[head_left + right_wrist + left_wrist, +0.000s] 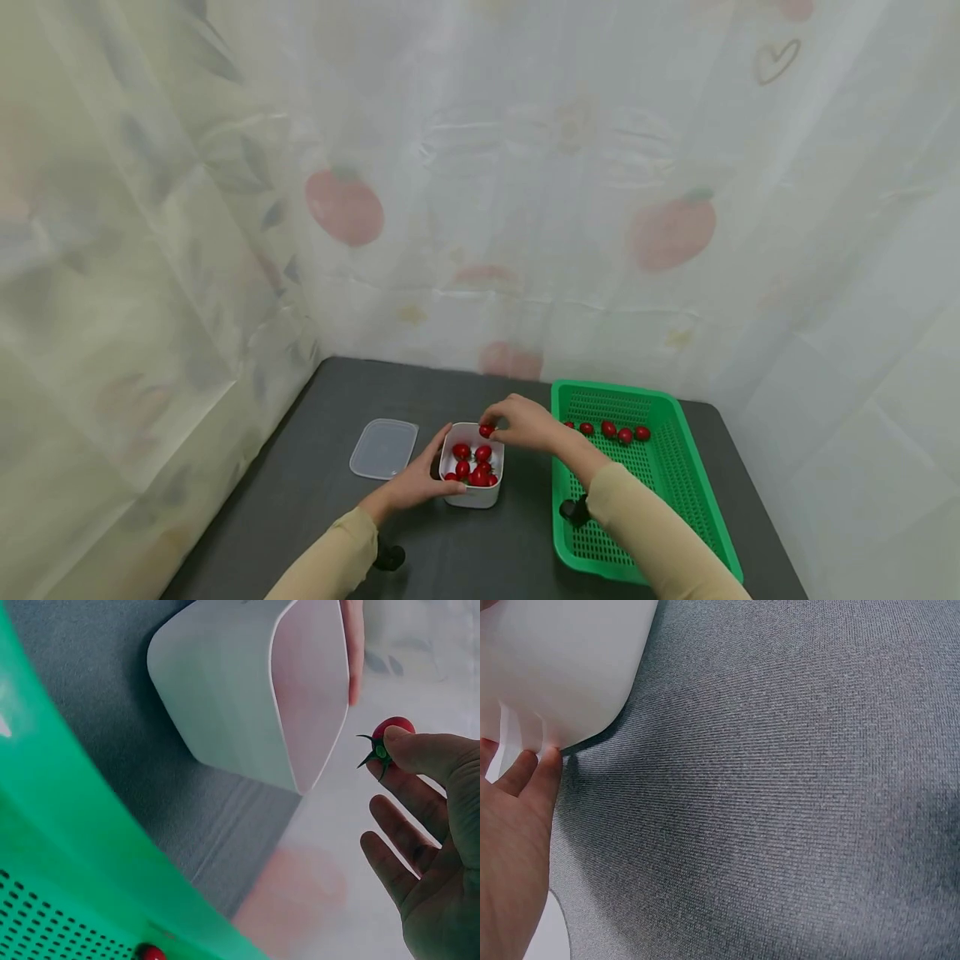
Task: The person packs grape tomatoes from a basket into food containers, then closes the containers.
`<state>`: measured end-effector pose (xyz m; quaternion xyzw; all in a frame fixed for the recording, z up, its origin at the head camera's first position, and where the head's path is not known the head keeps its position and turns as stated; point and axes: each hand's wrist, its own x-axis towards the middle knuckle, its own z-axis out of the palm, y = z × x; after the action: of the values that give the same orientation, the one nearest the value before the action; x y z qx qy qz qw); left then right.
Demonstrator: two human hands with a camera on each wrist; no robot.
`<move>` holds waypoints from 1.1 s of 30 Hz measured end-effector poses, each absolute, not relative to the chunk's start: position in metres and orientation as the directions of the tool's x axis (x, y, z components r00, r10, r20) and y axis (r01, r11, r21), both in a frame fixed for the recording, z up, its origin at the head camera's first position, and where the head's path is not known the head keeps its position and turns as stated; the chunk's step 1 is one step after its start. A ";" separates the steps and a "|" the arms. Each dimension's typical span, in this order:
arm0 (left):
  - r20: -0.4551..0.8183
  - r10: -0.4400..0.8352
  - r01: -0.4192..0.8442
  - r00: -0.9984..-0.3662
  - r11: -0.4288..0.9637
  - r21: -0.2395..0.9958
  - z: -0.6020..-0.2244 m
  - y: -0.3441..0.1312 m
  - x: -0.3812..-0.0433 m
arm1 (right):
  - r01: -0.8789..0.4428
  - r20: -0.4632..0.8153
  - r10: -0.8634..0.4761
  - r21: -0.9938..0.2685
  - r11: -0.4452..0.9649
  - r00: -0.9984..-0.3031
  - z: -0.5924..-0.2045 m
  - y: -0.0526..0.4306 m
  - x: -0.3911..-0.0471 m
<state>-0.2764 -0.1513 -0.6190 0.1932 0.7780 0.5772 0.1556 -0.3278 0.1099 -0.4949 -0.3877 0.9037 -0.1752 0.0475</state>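
Note:
A white plastic container (pixel 474 498) with several cherry tomatoes (pixel 478 477) inside stands on the dark table. My left hand (pixel 412 486) grips it from the left, thumb along the near side and fingers at the far left corner. In the left wrist view, fingertips (pixel 549 761) press against the container's wall. My right hand (pixel 525 423) pinches one red cherry tomato (pixel 396 727) between thumb and index finger, over the container's far right part. The tomato's green calyx shows in the right wrist view, where the other fingers are spread apart.
To the right lies a green perforated basket (pixel 693 467) with several cherry tomatoes (pixel 625 436) towards its far end; my right forearm passes over it. A translucent square lid (pixel 383 449) lies left of the container. Printed curtains (pixel 517 300) hang behind the table.

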 end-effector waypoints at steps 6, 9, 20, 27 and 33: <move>-0.030 0.473 0.115 -0.880 0.275 0.954 -0.619 -0.151 -0.275 | -0.684 0.028 -0.721 -0.342 0.644 -0.692 -0.499 0.101 -0.330; -0.032 0.473 0.116 -0.881 0.280 0.953 -0.619 -0.151 -0.274 | -0.678 0.012 -0.720 -0.346 0.648 -0.694 -0.500 0.097 -0.330; -0.036 0.483 0.103 -0.875 0.259 0.960 -0.620 -0.152 -0.274 | -0.677 -0.036 -0.719 -0.307 0.669 -0.695 -0.510 0.082 -0.335; -0.038 0.486 0.109 -0.873 0.270 0.957 -0.620 -0.153 -0.275 | -0.687 -0.048 -0.722 -0.269 0.675 -0.690 -0.512 0.072 -0.334; -0.034 0.495 0.102 -0.868 0.244 0.964 -0.620 -0.153 -0.274 | -0.678 -0.067 -0.713 -0.257 0.689 -0.698 -0.516 0.066 -0.332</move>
<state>-0.2745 -0.1528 -0.6201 0.1937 0.7705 0.5833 0.1688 -0.3324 0.0663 -0.5158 -0.3798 0.9153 -0.1069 0.0811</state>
